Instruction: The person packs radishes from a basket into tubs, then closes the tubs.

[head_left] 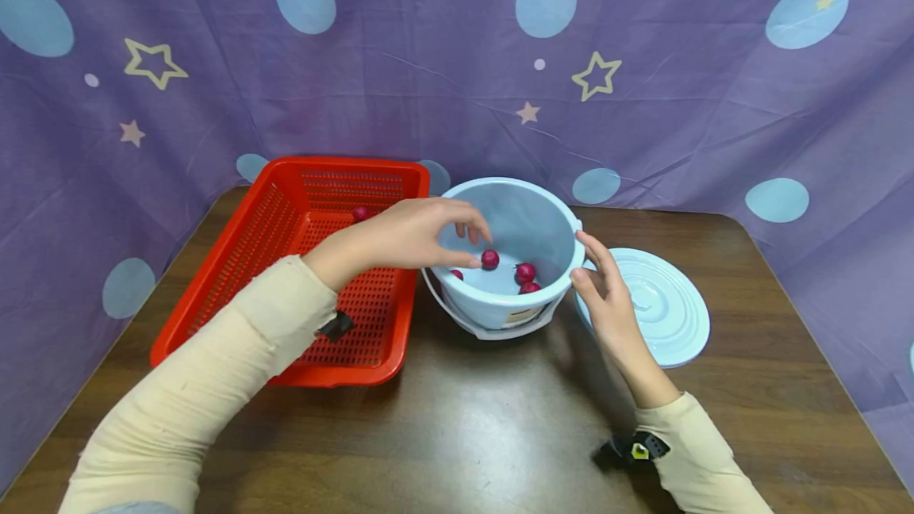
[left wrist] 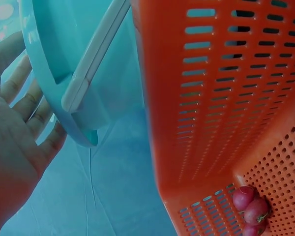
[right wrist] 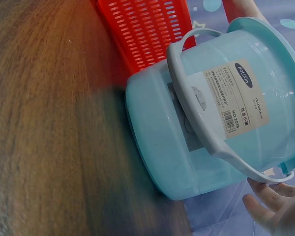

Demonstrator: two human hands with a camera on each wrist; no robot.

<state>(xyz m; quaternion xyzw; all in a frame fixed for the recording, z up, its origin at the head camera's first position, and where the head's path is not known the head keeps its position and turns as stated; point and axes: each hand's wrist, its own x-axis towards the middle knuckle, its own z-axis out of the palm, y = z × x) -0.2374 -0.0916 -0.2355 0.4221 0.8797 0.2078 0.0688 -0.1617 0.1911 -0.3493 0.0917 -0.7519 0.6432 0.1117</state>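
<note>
My left hand (head_left: pixel 428 232) is over the near-left rim of a light blue bucket (head_left: pixel 493 312), thumb and fingers spread apart with nothing between them. Below its fingertips, several red radishes lie on the bucket floor, one radish (head_left: pixel 489 259) right by the thumb tip. My right hand (head_left: pixel 608 300) touches the outside of the bucket's right rim with thumb and fingertips; in the right wrist view its fingers (right wrist: pixel 270 199) are beside the handle's pivot. The bucket's grey handle (right wrist: pixel 196 113) hangs down in front, across the label.
Left of the bucket stands a red perforated basket (head_left: pixel 286 173), with several radishes (left wrist: pixel 255 210) at its far end. A round light blue lid (head_left: pixel 664 304) lies on the wooden table (head_left: pixel 457 435) to the right. A purple curtain (head_left: pixel 428 101) hangs behind.
</note>
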